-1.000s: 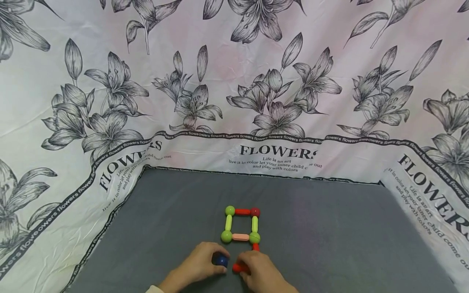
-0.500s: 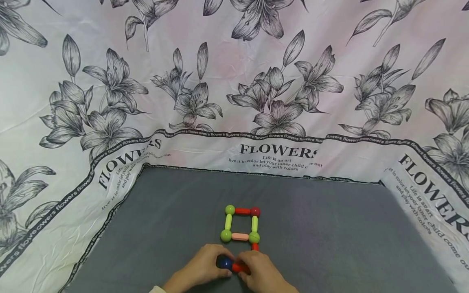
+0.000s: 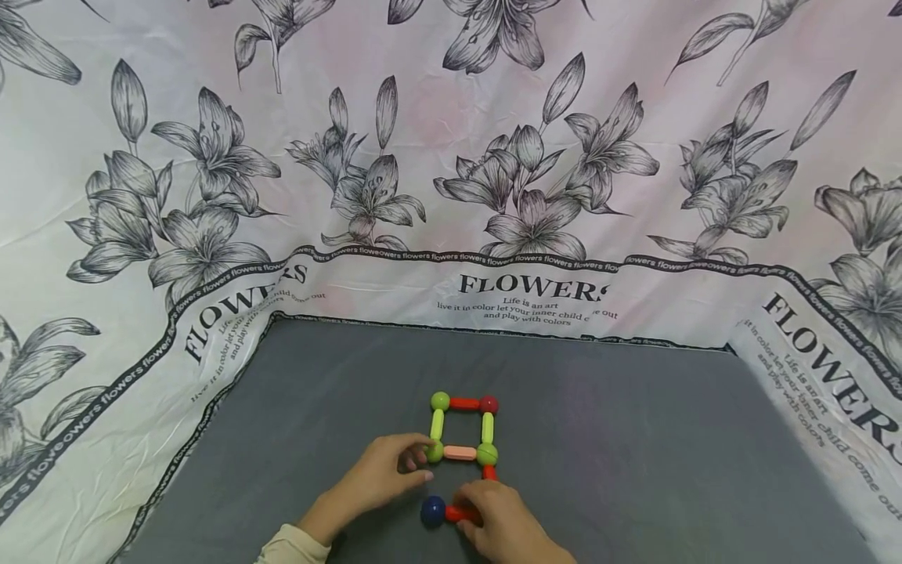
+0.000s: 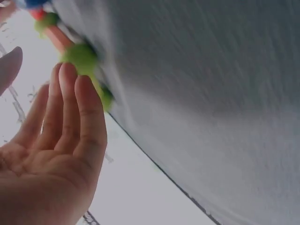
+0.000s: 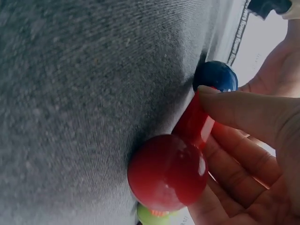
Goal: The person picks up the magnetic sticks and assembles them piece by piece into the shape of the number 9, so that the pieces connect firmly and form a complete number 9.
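In the right wrist view, my right hand (image 3: 506,518) pinches a red rod (image 5: 194,123) between thumb and fingers. A blue ball (image 3: 433,511) sits at the rod's far end, and a large red ball (image 5: 166,172) at its near end; the hand hides this ball in the head view. My left hand (image 3: 386,468) has nothing in its grasp. Its fingers reach toward a green ball (image 3: 435,452), the lower left corner of a square of magnetic rods and balls, and look fairly straight in the left wrist view, fingertips overlapping that green ball (image 4: 80,57).
The square's other corners are two green balls and a dark red ball (image 3: 488,405), joined by red, yellow-green and pink rods (image 3: 460,453). Another red rod (image 3: 489,472) runs from the lower right green ball toward my right hand. Grey cloth (image 3: 634,439) covers the table; a flower-printed curtain (image 3: 535,290) stands behind.
My left hand brought the blue ball rightward onto the red rod's end, let it go, then moved up and left to the square's corner. The right hand stays nearly still.
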Demonstrator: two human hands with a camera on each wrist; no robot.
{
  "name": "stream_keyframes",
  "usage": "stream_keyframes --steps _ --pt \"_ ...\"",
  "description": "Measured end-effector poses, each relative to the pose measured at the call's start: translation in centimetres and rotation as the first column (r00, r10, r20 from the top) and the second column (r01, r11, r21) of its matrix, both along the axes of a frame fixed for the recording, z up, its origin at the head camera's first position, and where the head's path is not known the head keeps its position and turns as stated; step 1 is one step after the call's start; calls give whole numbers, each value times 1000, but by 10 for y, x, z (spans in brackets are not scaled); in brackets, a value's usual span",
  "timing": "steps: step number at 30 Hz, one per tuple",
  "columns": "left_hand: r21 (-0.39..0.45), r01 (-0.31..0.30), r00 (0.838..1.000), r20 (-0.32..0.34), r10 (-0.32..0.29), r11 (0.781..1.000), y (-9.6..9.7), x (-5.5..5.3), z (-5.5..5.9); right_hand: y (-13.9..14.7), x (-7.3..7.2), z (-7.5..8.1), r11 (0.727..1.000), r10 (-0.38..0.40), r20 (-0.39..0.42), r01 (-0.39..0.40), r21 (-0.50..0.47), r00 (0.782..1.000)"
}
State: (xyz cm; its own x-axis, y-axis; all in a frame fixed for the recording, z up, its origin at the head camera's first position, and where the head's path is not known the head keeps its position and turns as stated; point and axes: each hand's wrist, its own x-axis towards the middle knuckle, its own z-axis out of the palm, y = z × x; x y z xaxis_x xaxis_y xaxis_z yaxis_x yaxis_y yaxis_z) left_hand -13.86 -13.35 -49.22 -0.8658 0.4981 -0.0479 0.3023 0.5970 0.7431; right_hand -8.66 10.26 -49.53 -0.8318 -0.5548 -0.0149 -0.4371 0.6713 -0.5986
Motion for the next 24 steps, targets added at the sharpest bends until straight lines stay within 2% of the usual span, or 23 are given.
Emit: stream_keyframes --steps 3,5,8,11,14,20,24 --pt "-66 -68 995 -73 63 996 -2 -11 -1 3 -1 2 1000 -10 2 10 -5 1000" --pt "-102 -84 994 -84 76 991 0 -17 -4 4 -1 2 1000 -11 -9 11 -10 1000" --pt "-128 -74 996 -67 66 989 5 -23 -10 4 1 -3 1000 23 -108 -22 12 994" --pt "-133 -56 997 -56 49 989 13 -27 -14 4 2 -8 998 49 -227 -40 45 973" --pt "-126 -49 997 -66 41 991 20 -31 -15 4 3 -10 998 36 -283 -21 56 959" --pt "-117 -26 997 -75 17 993 27 -34 -16 11 2 -11 999 10 -288 1 40 958" --pt "-106 -29 996 -83 20 994 23 -35 -13 18 1 -8 998 -47 -261 33 -56 964"
